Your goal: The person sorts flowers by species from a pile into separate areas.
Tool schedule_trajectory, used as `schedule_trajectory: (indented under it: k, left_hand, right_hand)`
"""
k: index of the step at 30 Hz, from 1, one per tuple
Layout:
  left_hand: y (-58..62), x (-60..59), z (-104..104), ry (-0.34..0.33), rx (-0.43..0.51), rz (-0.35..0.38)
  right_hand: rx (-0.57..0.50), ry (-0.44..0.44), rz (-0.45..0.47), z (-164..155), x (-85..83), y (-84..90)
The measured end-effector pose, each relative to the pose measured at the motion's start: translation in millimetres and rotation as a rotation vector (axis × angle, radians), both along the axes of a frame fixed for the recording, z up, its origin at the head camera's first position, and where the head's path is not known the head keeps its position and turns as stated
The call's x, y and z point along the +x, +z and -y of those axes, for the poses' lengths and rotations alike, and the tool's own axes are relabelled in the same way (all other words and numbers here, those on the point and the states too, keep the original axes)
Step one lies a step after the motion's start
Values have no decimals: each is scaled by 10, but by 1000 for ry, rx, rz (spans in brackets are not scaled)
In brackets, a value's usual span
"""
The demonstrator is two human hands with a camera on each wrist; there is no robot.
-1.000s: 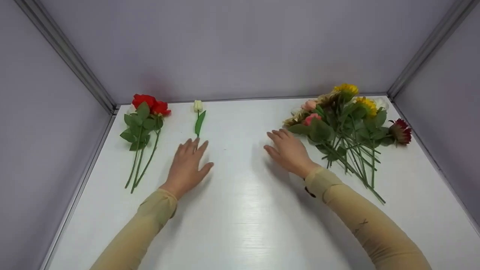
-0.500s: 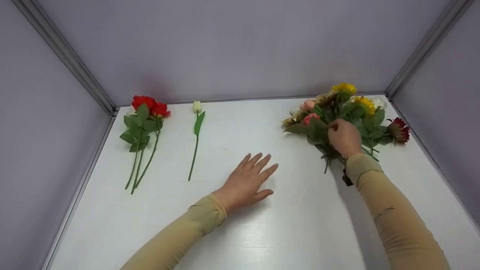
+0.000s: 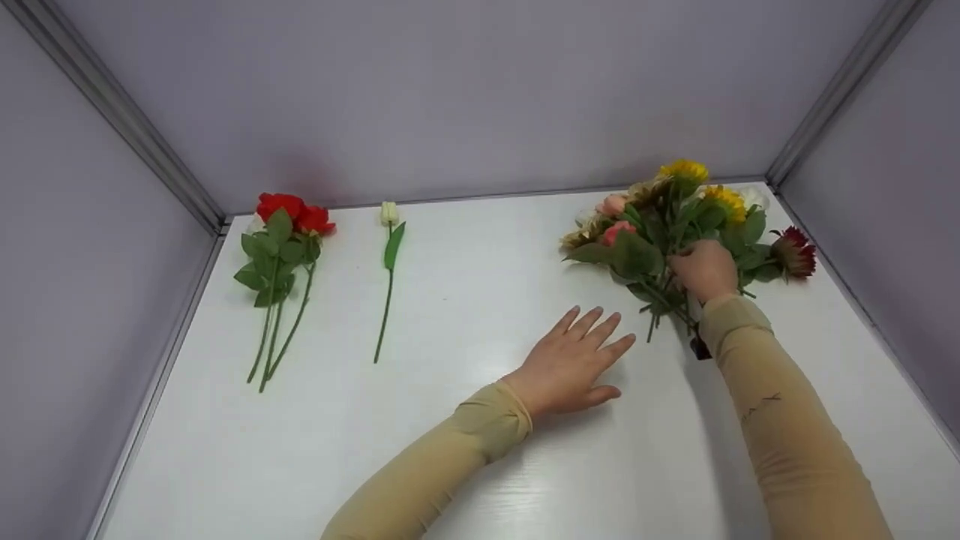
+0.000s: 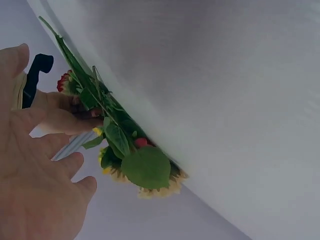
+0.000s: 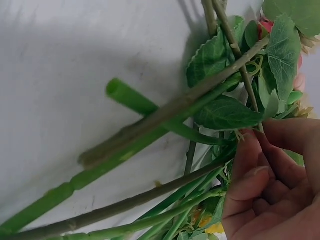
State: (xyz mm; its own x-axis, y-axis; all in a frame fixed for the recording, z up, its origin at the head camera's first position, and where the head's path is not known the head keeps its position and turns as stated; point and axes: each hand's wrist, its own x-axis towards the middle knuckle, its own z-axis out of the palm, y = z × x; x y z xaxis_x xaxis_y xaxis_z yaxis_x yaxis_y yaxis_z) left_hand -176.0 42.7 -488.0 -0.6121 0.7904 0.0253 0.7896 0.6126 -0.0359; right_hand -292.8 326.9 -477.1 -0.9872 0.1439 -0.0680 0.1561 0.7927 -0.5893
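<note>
My right hand [image 3: 709, 271] is in the mixed pile of artificial flowers [image 3: 636, 253] at the back right. In the right wrist view its thumb and forefinger pinch a thin brown flower stem [image 5: 244, 75] among green leaves and crossing stems. Yellow, pink, beige and white blooms, plus a dark red flower [image 3: 795, 253], make up the pile. My left hand [image 3: 568, 365] is over the white table with spread fingers, left of the pile's stems and holding nothing. From the left wrist view, its palm and fingers [image 4: 45, 170] appear beside the flowers.
Several red roses [image 3: 289, 214] with leafy stems lie at the table's left. A single white tulip [image 3: 388, 214] lies to their right. Grey walls [image 3: 480, 97] close off the back and both sides of the white table [image 3: 300, 450].
My left hand has moved right, away from the tulip and toward the pile. My right hand has gone into the pile and its fingers have closed on a stem.
</note>
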Motion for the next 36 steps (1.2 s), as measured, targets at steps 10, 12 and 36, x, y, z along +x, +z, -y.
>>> schedule_trajectory:
  k: [10,12,36]
  left_hand:
    - [-174,37,-317,-25,-3,-46]
    - [-192,54,-332,-24,1,-38]
    - [-219,30,-330,3,14,9]
  right_hand:
    - [-16,-50,47,70,-34,39]
    - [-11,-52,52,81,-44,28]
    - [-203,-129,9,-59,23,123]
